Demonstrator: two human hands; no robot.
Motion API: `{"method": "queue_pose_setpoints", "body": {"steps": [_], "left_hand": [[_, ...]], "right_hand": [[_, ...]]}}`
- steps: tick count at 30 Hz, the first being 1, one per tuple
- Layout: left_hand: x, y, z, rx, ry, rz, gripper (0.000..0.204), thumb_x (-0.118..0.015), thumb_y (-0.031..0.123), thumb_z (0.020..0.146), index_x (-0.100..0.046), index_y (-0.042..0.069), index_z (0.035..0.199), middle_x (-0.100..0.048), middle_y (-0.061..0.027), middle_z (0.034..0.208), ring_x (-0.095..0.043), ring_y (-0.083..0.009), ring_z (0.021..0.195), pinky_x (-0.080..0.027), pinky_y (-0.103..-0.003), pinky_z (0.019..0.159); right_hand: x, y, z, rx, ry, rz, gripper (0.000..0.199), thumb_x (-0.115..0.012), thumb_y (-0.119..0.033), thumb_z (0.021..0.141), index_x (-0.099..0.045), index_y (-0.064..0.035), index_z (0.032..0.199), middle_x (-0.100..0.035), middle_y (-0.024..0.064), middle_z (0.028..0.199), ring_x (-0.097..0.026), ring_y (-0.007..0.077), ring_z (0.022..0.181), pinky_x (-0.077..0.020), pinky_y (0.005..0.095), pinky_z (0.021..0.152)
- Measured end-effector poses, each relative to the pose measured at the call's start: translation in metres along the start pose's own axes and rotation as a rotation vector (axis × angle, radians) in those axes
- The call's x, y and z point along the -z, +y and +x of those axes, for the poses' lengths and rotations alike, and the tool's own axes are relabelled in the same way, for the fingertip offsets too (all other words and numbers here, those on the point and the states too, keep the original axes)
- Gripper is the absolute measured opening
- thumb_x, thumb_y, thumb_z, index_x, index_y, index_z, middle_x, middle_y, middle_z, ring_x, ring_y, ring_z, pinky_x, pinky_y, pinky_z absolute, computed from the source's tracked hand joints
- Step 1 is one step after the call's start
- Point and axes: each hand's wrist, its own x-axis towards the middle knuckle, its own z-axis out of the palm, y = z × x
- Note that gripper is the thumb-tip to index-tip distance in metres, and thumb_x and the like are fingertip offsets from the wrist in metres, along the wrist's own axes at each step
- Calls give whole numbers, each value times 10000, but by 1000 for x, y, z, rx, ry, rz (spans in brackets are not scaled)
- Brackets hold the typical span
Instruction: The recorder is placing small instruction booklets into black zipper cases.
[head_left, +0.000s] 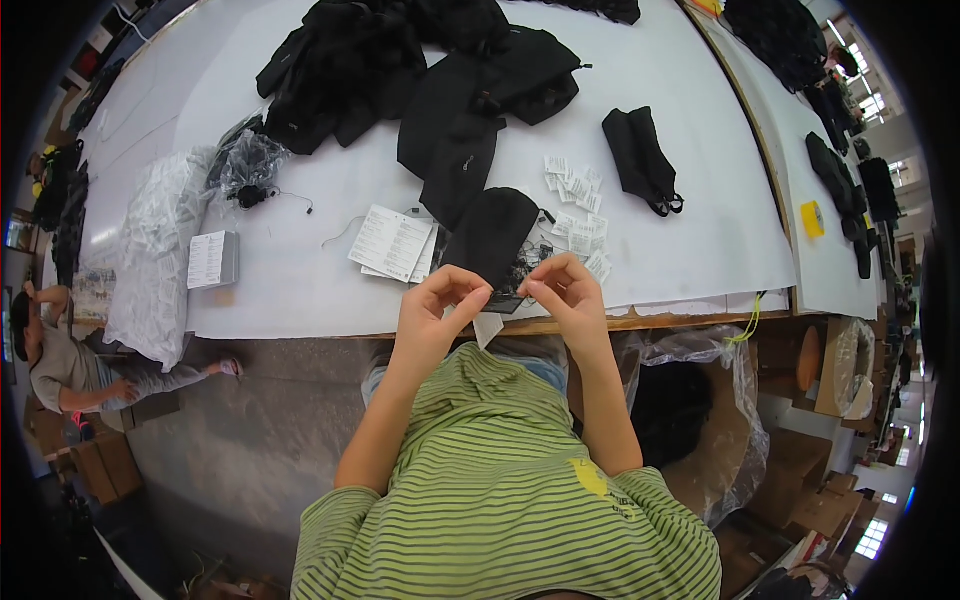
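Observation:
Both hands are raised at the table's near edge, thumb and forefinger pinched. My left hand (pixel 445 305) is closed at the left side of a small dark card-like piece (pixel 508 303); what it grips is too small to make out. My right hand (pixel 568 300) pinches just right of that piece, on something equally unclear, possibly a thin cord. A small white tag (pixel 487 329) hangs below the left fingertips. Just beyond the hands lies a black fabric pouch (pixel 490 235), with tangled thin black strings (pixel 533 262) beside it.
White printed cards (pixel 393 243) lie left of the pouch, small white labels (pixel 575 195) to its right. A card stack (pixel 208 260) sits beside a clear plastic bag (pixel 158 240). Black fabric items (pixel 350 75) pile up farther back; another pouch (pixel 640 160) lies right. A person (pixel 70 350) is at far left.

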Motion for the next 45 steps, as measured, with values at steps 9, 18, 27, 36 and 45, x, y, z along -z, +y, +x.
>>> {"method": "queue_pose_setpoints", "body": {"steps": [9, 18, 27, 36, 45], "left_hand": [[1, 7, -2, 47, -15, 40, 66, -694, 19, 824, -682, 9, 888, -539, 42, 740, -441, -20, 669, -345, -168, 579], [1, 6, -2, 54, 10, 31, 92, -705, 83, 825, -684, 17, 885, -474, 71, 653, -365, -11, 598, -302, -178, 553], [1, 6, -1, 22, 29, 93, 88, -703, 107, 824, -674, 35, 864, -480, 71, 655, -385, -15, 609, -304, -188, 557], [3, -5, 4, 57, 49, 349, 103, -693, 146, 823, -656, 50, 831, -563, 50, 682, -455, -36, 632, -361, -200, 582], [3, -5, 4, 87, 65, 336, 101, -692, 136, 816, -659, 42, 831, -581, 41, 696, -462, -41, 636, -365, -208, 580]], "right_hand": [[-17, 1, 0, 62, -184, -891, 201, -712, -235, 800, -681, -91, 937, -602, 36, 741, -575, 203, 730, -458, 323, 661], [-30, -9, -5, -23, -294, -877, 182, -727, -232, 782, -642, -90, 858, -585, 21, 720, -565, 192, 700, -451, 330, 636], [-24, 15, -5, -62, -165, -737, 153, -745, -188, 764, -645, -89, 824, -573, -15, 677, -486, 111, 571, -394, 267, 549], [-17, 13, -2, -212, 19, -49, 104, -715, -116, 833, -663, -28, 853, -637, -24, 768, -528, 22, 676, -410, 177, 625], [-17, 14, -1, -216, 45, 32, 119, -712, -110, 842, -662, -15, 894, -658, 11, 821, -591, 56, 761, -473, 201, 713]]}}
